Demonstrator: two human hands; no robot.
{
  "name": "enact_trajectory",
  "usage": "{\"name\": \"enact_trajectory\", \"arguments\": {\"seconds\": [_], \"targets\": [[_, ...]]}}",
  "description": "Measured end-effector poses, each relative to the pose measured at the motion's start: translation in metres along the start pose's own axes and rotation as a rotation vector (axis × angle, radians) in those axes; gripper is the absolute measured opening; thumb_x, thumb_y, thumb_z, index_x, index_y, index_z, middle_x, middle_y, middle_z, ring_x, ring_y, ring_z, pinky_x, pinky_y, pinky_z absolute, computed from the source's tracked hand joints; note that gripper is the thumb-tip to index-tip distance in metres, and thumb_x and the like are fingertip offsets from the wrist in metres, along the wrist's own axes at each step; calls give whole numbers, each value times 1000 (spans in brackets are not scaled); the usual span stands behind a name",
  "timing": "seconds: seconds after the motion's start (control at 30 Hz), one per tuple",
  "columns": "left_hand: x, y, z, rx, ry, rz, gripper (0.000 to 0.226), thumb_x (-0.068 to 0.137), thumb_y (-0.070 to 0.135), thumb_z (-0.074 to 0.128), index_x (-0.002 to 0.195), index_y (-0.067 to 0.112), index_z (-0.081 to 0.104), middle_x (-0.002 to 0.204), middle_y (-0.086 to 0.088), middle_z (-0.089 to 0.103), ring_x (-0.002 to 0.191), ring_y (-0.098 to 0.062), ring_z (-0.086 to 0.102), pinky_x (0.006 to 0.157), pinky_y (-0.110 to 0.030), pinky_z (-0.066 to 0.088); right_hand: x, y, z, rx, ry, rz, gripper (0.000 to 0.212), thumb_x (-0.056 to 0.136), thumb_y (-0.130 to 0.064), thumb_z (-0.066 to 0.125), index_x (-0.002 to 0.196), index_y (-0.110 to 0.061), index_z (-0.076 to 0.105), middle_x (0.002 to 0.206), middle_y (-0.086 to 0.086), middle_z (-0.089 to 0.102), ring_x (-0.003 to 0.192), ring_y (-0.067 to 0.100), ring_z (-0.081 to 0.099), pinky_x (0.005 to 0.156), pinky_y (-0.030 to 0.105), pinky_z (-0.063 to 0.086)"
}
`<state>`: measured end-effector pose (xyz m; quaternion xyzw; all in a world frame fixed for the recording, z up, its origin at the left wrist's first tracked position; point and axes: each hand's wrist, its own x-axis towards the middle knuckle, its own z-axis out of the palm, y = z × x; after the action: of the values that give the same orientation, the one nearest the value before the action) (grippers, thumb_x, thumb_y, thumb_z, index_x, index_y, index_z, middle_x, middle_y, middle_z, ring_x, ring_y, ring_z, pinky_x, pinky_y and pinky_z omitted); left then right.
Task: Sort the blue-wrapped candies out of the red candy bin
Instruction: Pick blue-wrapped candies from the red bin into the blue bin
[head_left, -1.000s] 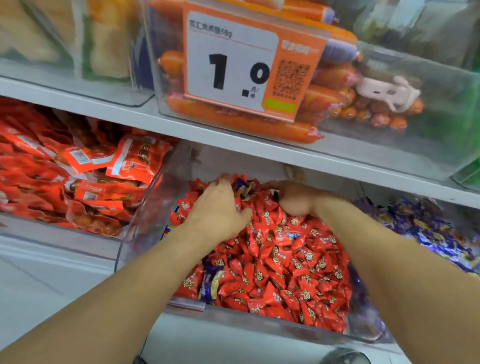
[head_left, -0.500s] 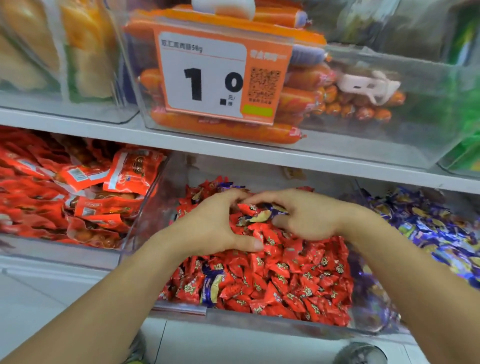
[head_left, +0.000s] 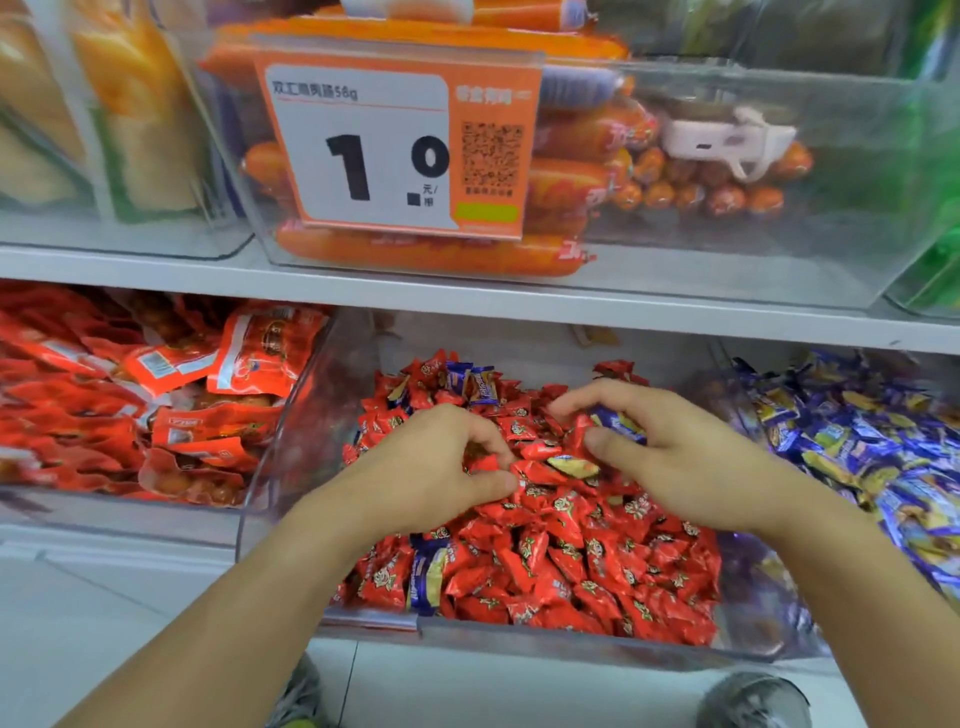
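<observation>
**Both hands in the red candy bin, a blue candy in the right**

Reaching into the clear red candy bin (head_left: 291, 467) on the lower shelf, both hands rest on top of the heap of red-wrapped candies (head_left: 571, 566). The right hand (head_left: 680, 462) has its fingers curled round a blue-wrapped candy (head_left: 618, 423), which shows between the thumb and the bent fingers; the pinch looks closed on it, though the fingers hide most of the wrapper. The left hand (head_left: 431, 467) lies just beside, its fingers bent down into the red pile and its thumb stretched toward the right hand; whether it holds a piece I cannot tell, since the fingertips are buried among the wrappers.

Between the two hands a yellow-and-blue candy (head_left: 574, 466) lies flat on the red ones. Two more blue wrappers (head_left: 472, 384) stand at the back of the heap, and another blue-and-yellow piece (head_left: 428, 579) sits at the front wall of the bin, left of centre.

To the right, touching the red bin's side, a second clear bin (head_left: 857, 441) is filled with blue-wrapped candies. To the left a bin of red snack packets (head_left: 171, 395) sits on the same shelf. On the shelf above, an orange price tag (head_left: 400, 150) reading 1.0 hangs on a clear bin of orange sausages (head_left: 431, 254), and a white plastic tool (head_left: 727, 140) lies inside the bin next to it.
</observation>
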<state>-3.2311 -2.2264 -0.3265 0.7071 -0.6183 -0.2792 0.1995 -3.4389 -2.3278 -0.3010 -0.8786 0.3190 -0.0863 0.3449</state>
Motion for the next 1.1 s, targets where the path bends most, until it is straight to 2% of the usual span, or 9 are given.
{"name": "enact_trajectory", "arguments": {"seconds": [0.13, 0.27, 0.4, 0.5, 0.6, 0.73, 0.87, 0.97, 1.1], "targets": [[4, 0, 1, 37, 18, 13, 12, 82, 44, 74, 81, 35, 67, 94, 18, 59, 87, 3, 56, 81, -25, 46, 0, 2, 7, -151, -83, -26, 37, 85, -54, 67, 119, -44, 58, 122, -26, 56, 103, -12, 53, 90, 20, 42], [4, -4, -7, 29, 37, -33, 22, 77, 48, 77, 92, 36, 65, 101, 19, 62, 96, 0, 59, 87, -26, 49, -3, 6, 1, -173, 3, 1, 29, 84, -44, 72, 111, -44, 61, 123, -22, 60, 109, -4, 58, 99, 31, 47], [7, -1, -5, -10, 170, -30, 18, 89, 26, 66, 106, 32, 65, 99, 17, 65, 95, 0, 59, 86, -20, 49, -8, 1, -5, -52, 120, 32, 6, 96, -31, 59, 101, -33, 63, 95, -12, 69, 60, -1, 69, 65, 17, 52], [11, 2, 9, 123, 139, -10, 34, 93, 22, 61, 126, 31, 60, 118, 11, 66, 110, -6, 58, 99, -28, 47, -9, 0, -7, -1, 200, 65, 9, 99, -22, 56, 101, -25, 64, 86, -9, 69, 52, -5, 64, 48, 11, 44], [17, 2, 18, 261, 110, -9, 39, 90, 24, 67, 128, 30, 61, 130, 5, 62, 121, -16, 55, 100, -29, 43, -8, 0, -7, -13, 216, 70, 14, 100, -21, 54, 105, -26, 66, 90, -11, 68, 55, -11, 62, 47, 8, 42], [25, -4, 17, 276, 151, 3, 37, 82, 21, 76, 118, 30, 67, 119, 7, 66, 108, -13, 61, 91, -26, 47, -7, 4, -8, -31, 200, 71, 17, 100, -20, 53, 108, -27, 67, 93, -8, 69, 57, -7, 65, 53, 12, 48], [23, -4, 4, 180, 255, 39, 37, 82, 12, 71, 115, 27, 68, 96, 12, 64, 73, 1, 51, 74, -13, 40, -4, 11, -10, 16, 268, 98, 14, 101, -20, 51, 109, -28, 60, 84, -5, 71, 56, 3, 68, 59, 18, 53], [16, -1, -14, 72, 370, 34, 39, 82, 9, 65, 116, 27, 64, 87, 15, 59, 71, -5, 55, 73, -20, 47, -2, 12, -9, 52, 287, 114, 13, 103, -21, 46, 105, -27, 57, 74, -6, 69, 54, 8, 66, 49, 19, 46], [0, -3, -28, -204, 267, -41, 34, 84, 10, 70, 106, 35, 65, 91, 2, 61, 82, -27, 66, 72, -36, 52, -1, 6, -4, 274, 207, 126, 32, 100, -13, 36, 98, -29, 64, 62, -1, 52, 57, 20, 44, 53, 33, 35]]}}
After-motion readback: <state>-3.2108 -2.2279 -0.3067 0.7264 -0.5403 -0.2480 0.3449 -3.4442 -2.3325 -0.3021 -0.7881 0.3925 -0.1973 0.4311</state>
